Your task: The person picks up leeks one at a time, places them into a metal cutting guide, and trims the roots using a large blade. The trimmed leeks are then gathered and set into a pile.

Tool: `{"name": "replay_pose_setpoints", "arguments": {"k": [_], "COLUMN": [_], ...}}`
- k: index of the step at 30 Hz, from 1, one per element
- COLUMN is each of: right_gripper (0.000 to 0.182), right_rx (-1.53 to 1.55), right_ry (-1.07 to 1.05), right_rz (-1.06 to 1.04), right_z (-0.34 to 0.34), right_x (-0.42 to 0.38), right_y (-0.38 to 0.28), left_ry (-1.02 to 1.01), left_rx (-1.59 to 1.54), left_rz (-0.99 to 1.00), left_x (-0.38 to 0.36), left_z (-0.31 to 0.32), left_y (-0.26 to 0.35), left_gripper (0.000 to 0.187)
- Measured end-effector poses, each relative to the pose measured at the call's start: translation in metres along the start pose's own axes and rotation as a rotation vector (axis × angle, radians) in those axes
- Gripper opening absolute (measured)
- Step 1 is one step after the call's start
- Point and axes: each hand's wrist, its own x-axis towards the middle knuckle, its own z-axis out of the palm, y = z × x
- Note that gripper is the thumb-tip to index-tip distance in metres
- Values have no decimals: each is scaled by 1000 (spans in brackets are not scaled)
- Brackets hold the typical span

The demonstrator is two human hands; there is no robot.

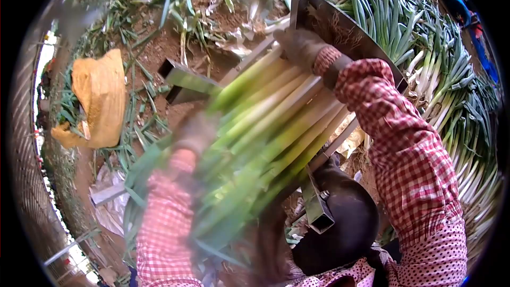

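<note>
A layer of large green onions (281,111) lies slantwise across a metal frame, white ends up and right, green leaves down and left, smeared by motion. My right hand (302,48), in a dark glove, is closed at the white ends, beside the metal plate (345,32); its fingertips are partly hidden. Motion blurs my left hand (195,130) at the left edge of the leaves, so its fingers cannot be made out. Red-and-white checked sleeves cover both forearms.
Piled green onions (451,111) line the right side. Square metal tubes (186,79) stick out left of the frame; another tube end (319,215) points towards me, beside a dark rounded object (340,218). A yellow piece (101,101) lies on soil strewn with leaf scraps.
</note>
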Motion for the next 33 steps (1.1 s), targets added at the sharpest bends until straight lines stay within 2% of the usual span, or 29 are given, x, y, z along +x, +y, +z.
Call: {"name": "replay_pose_setpoints", "arguments": {"k": [1,2,3,4,5,6,7,8,10,12,13,14,15,16,18,20,22,23,24,26,28,30,31,32,33], "right_gripper": [15,17,20,19,24,31,38,42,49,53,35,31,31,31,29,30,28,28,29,26,23,24,22,20,21], "right_rx": [3,72,138,105,90,62,22,111,235,210,114,17,-14,-45,-68,-47,54,5,-44,139,59,141,148,144,152], "right_ry": [33,-51,-133,-72,-70,-75,-76,-34,-29,-97,-114,-127,-142,-156,-146,-105,-170,-152,-134,-202,-108,-145,-167,-69,-184], "right_rz": [-29,-6,24,16,22,44,81,154,281,308,266,224,210,200,155,100,218,197,177,271,161,141,144,136,222], "right_z": [9,6,-2,0,-1,-4,-8,-9,3,8,7,6,8,11,12,9,6,10,14,-4,16,6,6,14,-9], "right_x": [10,9,7,7,6,-1,0,7,4,6,6,6,7,8,10,6,11,11,12,11,16,12,13,11,11], "right_y": [4,4,1,-1,-8,-9,-10,-11,-9,-7,-8,-9,-9,-8,-6,-2,-6,-4,-1,-11,0,0,2,4,-6], "left_ry": [41,-117,3,38,204,189,72,283,242,41,2,-37,-3,-8,-118,-232,-272,-286,-204,-139,-162,-190,-136,-94,-11], "left_rx": [-48,-206,-165,-91,-62,23,56,152,255,212,184,152,292,226,140,127,156,172,140,150,232,302,466,616,677], "left_rz": [73,-7,33,13,140,23,-42,69,17,-24,-86,-154,-117,-213,-333,-465,-399,-361,-238,-205,-376,-485,-609,-745,-702], "left_x": [8,19,4,6,-6,-24,-35,-35,-32,-54,-58,-64,-70,-57,-70,-90,-106,-115,-139,-191,-227,-228,-225,-222,-214], "left_z": [11,22,6,13,9,-8,-26,-19,-12,-52,-60,-67,-64,-48,-57,-65,-60,-60,-65,-73,-81,-81,-76,-70,-78], "left_y": [-13,-17,-7,-15,-13,2,14,5,-12,-18,-34,-52,-77,-130,-146,-132,-138,-144,-139,-134,-142,-156,-176,-196,-176], "left_gripper": [46,43,42,45,48,52,56,56,56,54,56,59,43,52,57,65,63,61,57,54,57,61,60,59,57]}}
